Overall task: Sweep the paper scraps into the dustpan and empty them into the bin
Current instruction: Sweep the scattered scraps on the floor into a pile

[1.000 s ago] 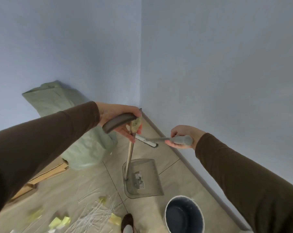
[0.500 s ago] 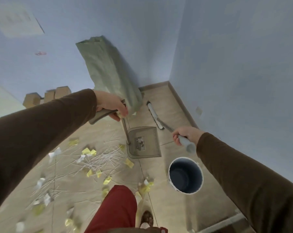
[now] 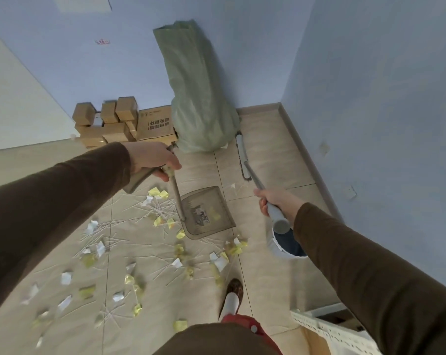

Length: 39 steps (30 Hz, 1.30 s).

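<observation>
So from my feed: left hand (image 3: pixel 150 160) has its fingers curled round the grey grip of the dustpan (image 3: pixel 208 213), thumb side on top, and the long handle drops from that fist to the pan, which looks to sit flat on the tile floor (image 3: pixel 275 160). Right hand (image 3: pixel 273 203) is wrapped tight round the broom (image 3: pixel 245 160) pole, the pole's capped end sticking out below the fist and the flat broom head lying out past the fingers, near the green sack (image 3: pixel 199 98) in the corner.

The paper scraps (image 3: pixel 165 249), yellow and white, are scattered over the floor, mostly on the near and left side of the pan, well clear of both hands. In the pan I can make out a label and a couple of yellowish bits, can't tell for sure. The bin (image 3: pixel 286 247) is just under my right wrist, mostly hidden by the arm, so no idea what's in it.
</observation>
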Motion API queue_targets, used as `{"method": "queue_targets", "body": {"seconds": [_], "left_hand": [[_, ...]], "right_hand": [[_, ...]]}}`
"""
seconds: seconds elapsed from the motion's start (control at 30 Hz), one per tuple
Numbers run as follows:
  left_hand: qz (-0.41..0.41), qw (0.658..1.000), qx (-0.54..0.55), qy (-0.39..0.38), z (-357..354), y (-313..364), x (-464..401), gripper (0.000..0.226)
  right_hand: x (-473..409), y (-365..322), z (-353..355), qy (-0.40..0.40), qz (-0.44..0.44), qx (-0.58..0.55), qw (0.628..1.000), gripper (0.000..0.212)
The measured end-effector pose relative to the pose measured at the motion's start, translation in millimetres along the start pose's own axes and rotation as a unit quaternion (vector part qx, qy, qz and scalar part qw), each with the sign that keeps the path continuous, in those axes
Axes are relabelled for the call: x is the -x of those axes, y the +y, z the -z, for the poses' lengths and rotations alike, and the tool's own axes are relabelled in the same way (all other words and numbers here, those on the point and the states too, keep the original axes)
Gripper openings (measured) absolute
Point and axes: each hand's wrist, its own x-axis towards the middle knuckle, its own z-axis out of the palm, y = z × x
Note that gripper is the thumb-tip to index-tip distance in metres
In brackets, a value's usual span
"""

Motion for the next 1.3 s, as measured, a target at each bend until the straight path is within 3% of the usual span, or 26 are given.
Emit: {"method": "queue_targets", "body": {"seconds": [0.23, 0.6, 1.13, 1.3], "left_hand": [[-0.015, 0.999, 0.024, 0.027, -4.2, -106.9, 109.1, 0.039], [0.002, 0.992, 0.100, 0.079, -6.4, -275.0, 256.1, 0.037], [0.083, 0.985, 0.119, 0.098, -30.5, -388.7, 365.3, 0.037], [0.126, 0.974, 0.159, 0.102, -44.6, -449.4, 396.6, 0.047]], "right_hand": [[47.8, 110.1, -74.8, 0.031, 0.023, 0.047, 0.998, 0.021], [148.5, 259.1, -185.3, -0.010, 0.024, 0.071, 0.997, 0.019], [176.6, 314.5, -226.7, -0.069, 0.023, 0.145, 0.987, 0.015], [183.6, 332.8, -234.9, -0.080, 0.018, 0.163, 0.983, 0.014]]}}
